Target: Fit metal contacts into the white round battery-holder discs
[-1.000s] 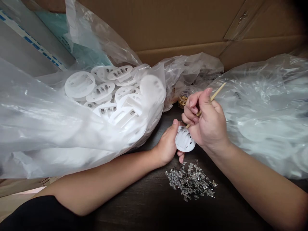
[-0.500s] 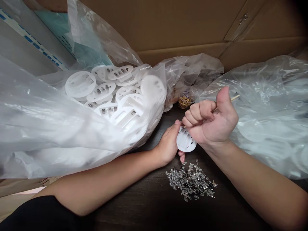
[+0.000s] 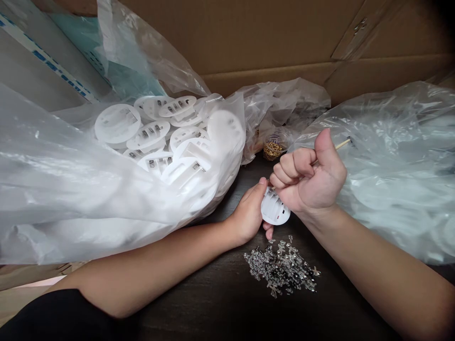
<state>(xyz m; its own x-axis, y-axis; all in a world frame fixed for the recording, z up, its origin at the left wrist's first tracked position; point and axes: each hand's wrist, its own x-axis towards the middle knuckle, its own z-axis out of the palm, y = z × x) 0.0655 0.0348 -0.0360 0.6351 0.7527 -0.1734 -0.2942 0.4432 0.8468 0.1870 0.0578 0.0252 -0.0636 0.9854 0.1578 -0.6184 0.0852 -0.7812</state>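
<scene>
With the left hand (image 3: 249, 213) pinching the white disc (image 3: 274, 211) over the surface (image 3: 199, 284), on the far-edge side of the metal pieces (image 3: 282, 267), the right hand (image 3: 307, 177), clenched round a thin stick (image 3: 343, 143), could slip if pressing too hard and knock the disc loose.

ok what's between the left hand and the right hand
In the head view, a white disc lies between them: the left hand holds its left edge, while the right hand hides part of its right side.
</scene>
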